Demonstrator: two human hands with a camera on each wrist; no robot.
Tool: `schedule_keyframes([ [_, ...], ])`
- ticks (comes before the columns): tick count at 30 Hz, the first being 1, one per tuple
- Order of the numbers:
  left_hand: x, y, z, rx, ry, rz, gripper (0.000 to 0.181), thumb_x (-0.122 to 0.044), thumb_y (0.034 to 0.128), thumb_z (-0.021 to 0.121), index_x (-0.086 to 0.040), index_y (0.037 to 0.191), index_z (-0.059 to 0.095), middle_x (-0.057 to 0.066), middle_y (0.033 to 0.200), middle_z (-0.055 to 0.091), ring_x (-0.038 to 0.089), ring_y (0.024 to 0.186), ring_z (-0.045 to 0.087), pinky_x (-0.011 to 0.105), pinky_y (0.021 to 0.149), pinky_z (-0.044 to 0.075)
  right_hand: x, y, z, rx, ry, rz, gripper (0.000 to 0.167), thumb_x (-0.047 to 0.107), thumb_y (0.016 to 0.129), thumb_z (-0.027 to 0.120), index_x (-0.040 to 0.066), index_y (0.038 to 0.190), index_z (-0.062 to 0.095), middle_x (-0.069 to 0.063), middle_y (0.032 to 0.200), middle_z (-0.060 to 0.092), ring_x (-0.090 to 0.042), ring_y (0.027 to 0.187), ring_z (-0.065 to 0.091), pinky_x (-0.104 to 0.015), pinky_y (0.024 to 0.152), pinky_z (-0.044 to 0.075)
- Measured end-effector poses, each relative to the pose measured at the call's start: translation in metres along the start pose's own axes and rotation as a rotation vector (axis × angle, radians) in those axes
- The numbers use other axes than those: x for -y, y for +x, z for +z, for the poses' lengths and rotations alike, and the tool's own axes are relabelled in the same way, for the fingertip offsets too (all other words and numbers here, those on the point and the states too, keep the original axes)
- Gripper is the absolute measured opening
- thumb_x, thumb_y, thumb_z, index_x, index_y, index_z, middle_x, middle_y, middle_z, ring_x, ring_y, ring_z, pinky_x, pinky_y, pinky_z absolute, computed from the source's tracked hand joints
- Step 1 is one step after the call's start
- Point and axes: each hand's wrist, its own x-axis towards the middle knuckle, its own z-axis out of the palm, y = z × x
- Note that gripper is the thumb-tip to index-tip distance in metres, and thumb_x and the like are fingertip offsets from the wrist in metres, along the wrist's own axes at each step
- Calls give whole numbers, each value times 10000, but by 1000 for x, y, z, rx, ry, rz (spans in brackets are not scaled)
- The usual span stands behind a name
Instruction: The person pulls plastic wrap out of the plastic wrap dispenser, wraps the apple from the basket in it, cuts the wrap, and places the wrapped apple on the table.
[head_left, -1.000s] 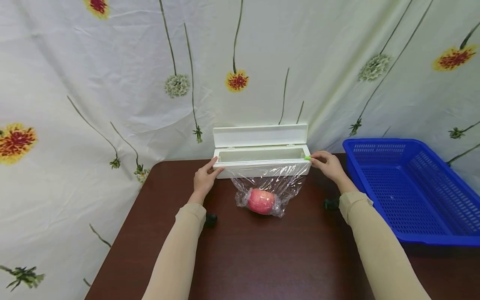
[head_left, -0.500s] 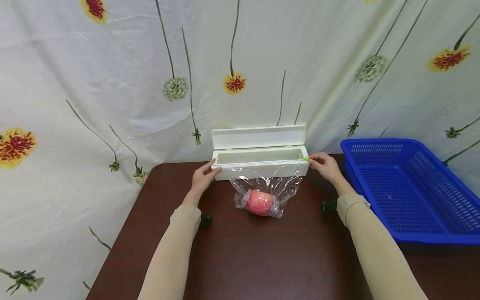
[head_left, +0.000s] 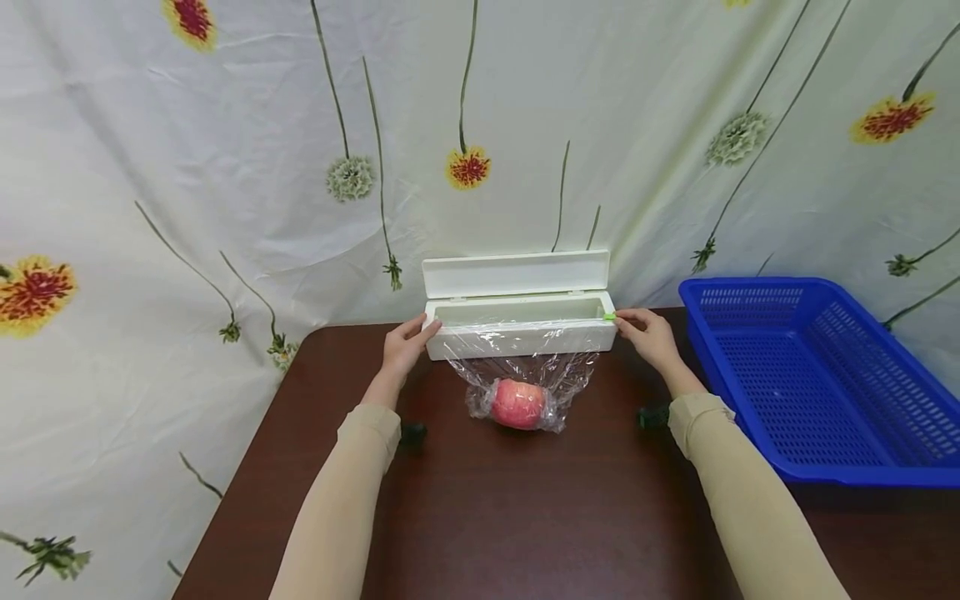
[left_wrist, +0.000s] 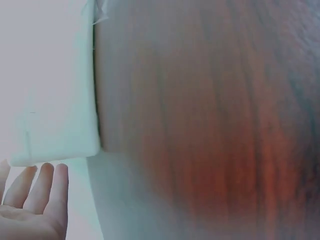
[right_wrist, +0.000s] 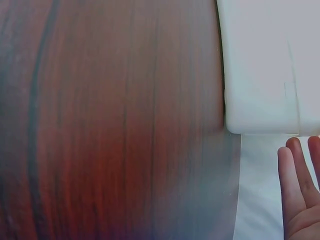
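Observation:
In the head view, a white box (head_left: 420, 354) lies at the table's back edge, its lid (head_left: 517, 275) raised. My left hand (head_left: 401, 352) holds its left end, thumb on the front corner; several fingers (left_wrist: 58, 192) reach the end face in the left wrist view. My right hand (head_left: 654, 340) pinches a small green piece (head_left: 609, 317) at the right end; fingers (right_wrist: 290, 172) stand against that end in the right wrist view. Clear film (head_left: 576, 372) hangs from the box's front edge to a red apple (head_left: 517, 405), wrapped round it on the table.
A blue perforated basket (head_left: 810, 417) stands on the right of the dark brown table (head_left: 525, 517). Behind the box hangs a white flowered cloth (head_left: 285, 125). Dark objects (head_left: 412, 436) show beside both wrists.
My left thumb has moved up onto the box's front top corner, and the film's left side has shifted left. My right hand stays at the green piece. The view has shifted slightly.

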Motion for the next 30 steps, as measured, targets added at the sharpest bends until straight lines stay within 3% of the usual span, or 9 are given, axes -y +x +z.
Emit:
schedule_keyframes([
  [6, -9, 0, 0, 5, 45, -9, 761, -522, 795, 686, -115, 1396, 456, 82, 1443, 406, 223, 1340, 338, 399, 1064, 309, 1, -3, -2, -13, -45, 39, 406, 291, 953, 560, -14, 1218, 594, -239, 1157, 599, -365, 941, 616, -480, 830, 490],
  [14, -14, 0, 1, -10, 23, -27, 807, -573, 763, 687, -120, 1392, 461, 83, 1444, 403, 232, 1341, 332, 406, 1071, 295, 5, -7, -3, -8, -48, 82, 434, 327, 941, 574, 0, 1227, 588, -224, 1163, 601, -351, 968, 600, -478, 844, 482],
  [30, -28, -3, 9, 2, -53, 57, 674, -502, 865, 614, -95, 1382, 470, 75, 1437, 416, 228, 1340, 326, 390, 1083, 268, 17, -13, -1, -43, -64, 13, 417, 319, 942, 577, 5, 1216, 598, -210, 1196, 594, -356, 1084, 553, -493, 888, 455],
])
